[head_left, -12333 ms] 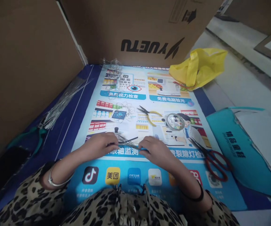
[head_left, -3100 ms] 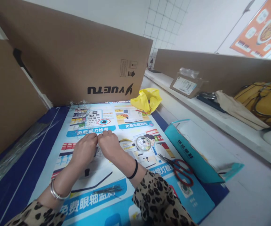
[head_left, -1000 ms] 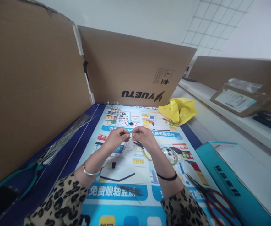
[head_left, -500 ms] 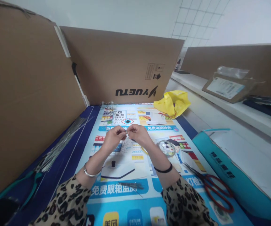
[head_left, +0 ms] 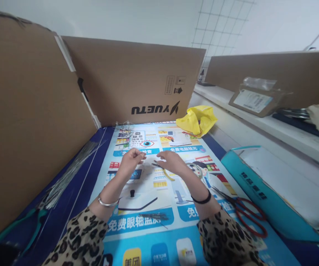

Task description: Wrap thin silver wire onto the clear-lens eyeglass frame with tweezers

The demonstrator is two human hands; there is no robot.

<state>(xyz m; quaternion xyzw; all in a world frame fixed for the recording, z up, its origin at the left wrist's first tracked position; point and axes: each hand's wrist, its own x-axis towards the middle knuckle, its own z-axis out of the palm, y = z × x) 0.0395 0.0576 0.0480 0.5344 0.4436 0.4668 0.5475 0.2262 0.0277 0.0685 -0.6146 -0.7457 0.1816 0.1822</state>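
My left hand [head_left: 131, 161] is closed in a pinch above the printed sheet [head_left: 145, 190]; what its fingertips hold is too small to make out. To its right, my right hand [head_left: 173, 162] is held with thumb and fingers apart and nothing visible between them. Just under those fingers lie small pliers [head_left: 169, 176] with a yellow handle, their dark jaws pointing left. A round clear dish [head_left: 197, 170] is partly hidden behind my right wrist. Nearer to me, a small bundle of short dark wires [head_left: 154, 215] lies on the sheet.
Long thin wires [head_left: 67, 177] and teal-handled pliers [head_left: 34, 225] lie at left beside a cardboard wall [head_left: 31, 103]. Red-handled scissors [head_left: 249, 214] and a teal box [head_left: 259, 188] are at right. A yellow bag [head_left: 198, 120] sits at the back, near tangled wire pieces [head_left: 126, 129].
My hands were together at the fingertips and have moved apart. The right hand has shifted right and opened, over the yellow-handled pliers. The camera view has turned slightly right.
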